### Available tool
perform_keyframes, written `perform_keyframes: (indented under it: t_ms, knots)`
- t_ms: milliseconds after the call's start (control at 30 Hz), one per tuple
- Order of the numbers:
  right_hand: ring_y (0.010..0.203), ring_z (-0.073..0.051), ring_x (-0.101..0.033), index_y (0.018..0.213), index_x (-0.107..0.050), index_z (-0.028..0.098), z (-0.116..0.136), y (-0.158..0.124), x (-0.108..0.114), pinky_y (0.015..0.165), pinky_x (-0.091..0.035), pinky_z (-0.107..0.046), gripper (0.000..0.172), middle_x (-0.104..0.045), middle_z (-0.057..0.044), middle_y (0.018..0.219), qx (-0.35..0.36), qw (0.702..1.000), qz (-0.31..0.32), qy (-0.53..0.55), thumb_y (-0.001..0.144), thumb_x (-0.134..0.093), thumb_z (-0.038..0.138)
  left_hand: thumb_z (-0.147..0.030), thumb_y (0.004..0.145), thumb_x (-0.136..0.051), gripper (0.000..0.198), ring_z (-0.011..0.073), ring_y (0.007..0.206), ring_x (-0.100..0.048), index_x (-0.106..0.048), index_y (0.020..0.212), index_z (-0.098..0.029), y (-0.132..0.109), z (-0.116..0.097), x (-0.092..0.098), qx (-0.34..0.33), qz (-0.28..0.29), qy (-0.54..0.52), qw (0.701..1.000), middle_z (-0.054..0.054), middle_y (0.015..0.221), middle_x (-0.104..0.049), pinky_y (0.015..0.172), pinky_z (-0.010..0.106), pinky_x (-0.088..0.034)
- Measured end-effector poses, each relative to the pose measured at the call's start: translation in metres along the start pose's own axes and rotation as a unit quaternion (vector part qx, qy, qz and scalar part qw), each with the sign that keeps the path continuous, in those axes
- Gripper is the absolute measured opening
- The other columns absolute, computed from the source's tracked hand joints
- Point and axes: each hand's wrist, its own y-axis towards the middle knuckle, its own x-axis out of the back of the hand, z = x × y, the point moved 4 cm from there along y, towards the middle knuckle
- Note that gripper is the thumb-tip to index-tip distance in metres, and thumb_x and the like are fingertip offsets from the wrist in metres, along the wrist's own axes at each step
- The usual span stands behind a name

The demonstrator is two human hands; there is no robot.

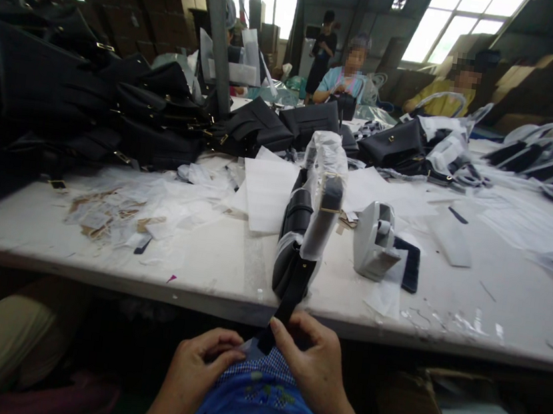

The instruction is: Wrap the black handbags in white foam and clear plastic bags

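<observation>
A black handbag (298,214) stands on the near part of the white table, its handle wrapped in white tissue (324,151). From its near end a black strap (293,293) hangs over the table edge toward me. My right hand (314,356) pinches this strap between thumb and fingers. To its left, my left hand (204,363) is closed on a small piece of clear film (250,348), held close to the strap's lower end. Both hands are just in front of the table edge, above a blue apron (262,407).
A white tape dispenser (371,245) and a dark phone (409,267) lie right of the bag. Black bags (158,105) are heaped on the left and along the back. Small packets (104,216) and paper sheets (269,189) cover parts of the table (199,261). Across it, co-workers (348,75) handle bags.
</observation>
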Motion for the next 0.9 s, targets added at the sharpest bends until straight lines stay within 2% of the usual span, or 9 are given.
perform_keyframes:
  t_ms: [300, 400, 500, 600, 733, 900]
  knots:
    - [0.063, -0.016, -0.058, 0.074, -0.070, 0.017, -0.009, 0.003, -0.004, 0.059, -0.045, -0.024, 0.028, -0.065, -0.001, 0.067, -0.035, 0.997, 0.038, 0.059, 0.087, -0.066, 0.041, -0.029, 0.068, -0.076, 0.020, 0.0241, 0.084, -0.073, -0.076, 0.085, -0.019, 0.004, -0.008, -0.018, 0.029, 0.047, -0.096, 0.994, 0.007, 0.087, -0.077, 0.078, 0.029, -0.056]
    - [0.074, -0.018, -0.063, 0.082, -0.073, 0.018, -0.009, 0.004, -0.002, 0.068, -0.049, -0.025, 0.024, -0.069, -0.004, 0.079, -0.014, 0.998, 0.039, 0.052, 0.089, -0.065, 0.039, -0.034, 0.068, -0.077, 0.022, 0.0237, 0.082, -0.072, -0.076, 0.085, -0.018, 0.009, -0.012, -0.024, 0.029, 0.049, -0.104, 0.993, 0.007, 0.086, -0.077, 0.075, 0.028, -0.055]
    - [0.094, -0.021, -0.065, 0.092, -0.074, 0.019, -0.009, 0.006, 0.008, 0.085, -0.050, -0.029, 0.021, -0.071, -0.007, 0.097, 0.026, 0.999, -0.005, 0.040, 0.091, -0.062, 0.037, -0.040, 0.069, -0.079, 0.028, 0.0227, 0.081, -0.072, -0.075, 0.085, -0.017, 0.015, -0.019, -0.033, 0.026, 0.039, -0.122, 0.991, 0.007, 0.084, -0.077, 0.073, 0.027, -0.054]
    - [0.108, -0.023, -0.063, 0.109, -0.071, 0.022, -0.015, 0.007, 0.023, 0.097, -0.048, -0.033, 0.027, -0.069, -0.008, 0.113, 0.013, 0.997, -0.042, 0.057, 0.094, -0.057, 0.039, -0.047, 0.070, -0.079, 0.036, 0.0211, 0.076, -0.071, -0.072, 0.087, -0.016, 0.020, -0.028, -0.047, 0.037, 0.031, -0.180, 0.983, 0.006, 0.081, -0.076, 0.067, 0.025, -0.053]
    - [0.103, -0.024, -0.066, 0.115, -0.070, 0.024, -0.026, 0.004, 0.033, 0.096, -0.050, -0.035, 0.032, -0.070, -0.008, 0.115, -0.035, 0.996, -0.020, 0.078, 0.094, -0.055, 0.044, -0.047, 0.070, -0.080, 0.041, 0.0187, 0.071, -0.070, -0.069, 0.094, -0.016, 0.027, -0.039, -0.065, 0.042, -0.012, -0.269, 0.962, 0.006, 0.085, -0.076, 0.066, 0.025, -0.054]
    - [0.104, -0.026, -0.067, 0.114, -0.072, 0.022, -0.027, 0.012, 0.032, 0.092, -0.053, -0.035, 0.035, -0.072, -0.010, 0.113, -0.024, 0.994, 0.019, 0.101, 0.091, -0.060, 0.046, -0.045, 0.072, -0.080, 0.041, 0.0219, 0.088, -0.071, -0.070, 0.102, -0.017, 0.037, -0.057, -0.079, 0.002, -0.054, -0.333, 0.941, 0.007, 0.098, -0.075, 0.080, 0.031, -0.056]
